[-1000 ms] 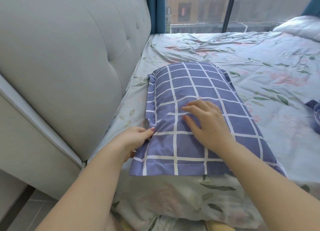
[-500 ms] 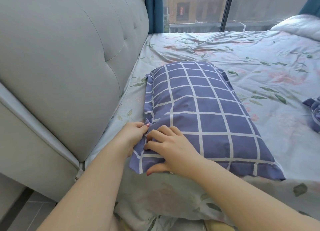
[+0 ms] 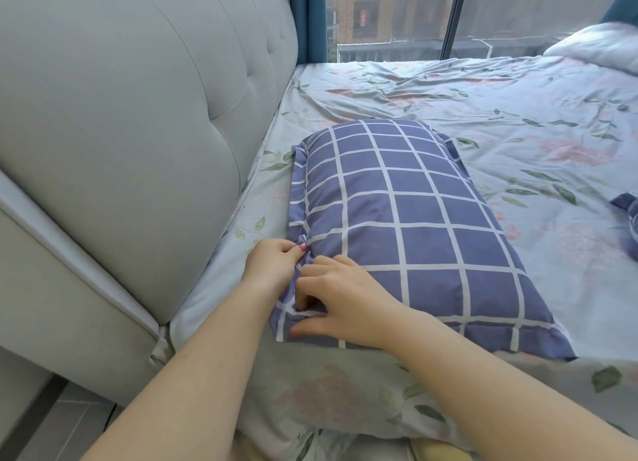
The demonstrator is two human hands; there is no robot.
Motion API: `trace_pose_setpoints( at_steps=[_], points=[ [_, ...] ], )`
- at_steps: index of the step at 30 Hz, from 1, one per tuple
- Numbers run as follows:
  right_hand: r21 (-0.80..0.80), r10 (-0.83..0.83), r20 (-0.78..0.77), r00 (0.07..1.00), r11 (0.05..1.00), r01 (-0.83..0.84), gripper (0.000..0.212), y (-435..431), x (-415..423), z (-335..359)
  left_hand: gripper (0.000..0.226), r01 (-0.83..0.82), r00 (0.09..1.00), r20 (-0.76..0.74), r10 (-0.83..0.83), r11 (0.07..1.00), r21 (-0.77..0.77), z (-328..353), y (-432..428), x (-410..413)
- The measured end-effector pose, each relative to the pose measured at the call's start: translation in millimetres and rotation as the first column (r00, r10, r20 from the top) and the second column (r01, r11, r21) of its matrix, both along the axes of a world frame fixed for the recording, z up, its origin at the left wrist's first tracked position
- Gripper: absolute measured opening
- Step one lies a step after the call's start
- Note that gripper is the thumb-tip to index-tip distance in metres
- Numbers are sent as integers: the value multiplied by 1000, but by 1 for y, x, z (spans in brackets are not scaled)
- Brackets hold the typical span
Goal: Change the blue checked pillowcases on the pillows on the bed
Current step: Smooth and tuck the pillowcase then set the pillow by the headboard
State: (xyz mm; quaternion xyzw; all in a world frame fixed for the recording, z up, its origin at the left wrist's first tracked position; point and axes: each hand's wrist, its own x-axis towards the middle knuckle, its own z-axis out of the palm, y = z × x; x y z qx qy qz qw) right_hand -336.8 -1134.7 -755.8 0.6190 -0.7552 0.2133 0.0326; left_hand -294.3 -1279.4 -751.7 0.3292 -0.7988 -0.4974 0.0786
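Fingers (image 3: 292, 251) of the left hand (image 3: 271, 269) pinch the left border of the blue checked pillowcase (image 3: 397, 226), with the tips pressed into a gathered fold of cloth. Right hand (image 3: 345, 295) sits just beside the left, touching it. Its fingers curl down into the fabric at the near-left corner and its thumb stretches along the near hem.

Head view: the pillowcase is plump and filled. It lies lengthwise on the floral sheet (image 3: 500, 122) of the bed, close to the grey padded headboard (image 3: 138, 115), with its near end by the mattress edge. A second piece of blue fabric (image 3: 629, 215) lies at the right edge of the view, well apart. A white bundle (image 3: 593, 43) rests at the far right corner, below the window (image 3: 397, 15).
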Motion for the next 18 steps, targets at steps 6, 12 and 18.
trace_pose_setpoints(
  at_steps=[6, 12, 18],
  points=[
    [-58, -426, -80, 901, 905, 422, 47, 22, -25, 12, 20, 20, 999, 29, -32, 936, 351, 7, 5, 9],
    [267, -625, -15, 780, 750, 606, 56, 35, -64, 14, 36, 186, 966, 128, -223, 950, 252, 18, 19, 28],
    [62, -508, -42, 860, 858, 510, 57, 22, -56, 24, 48, 193, 966, 128, -223, 958, 214, 11, 19, 29]
  ],
)
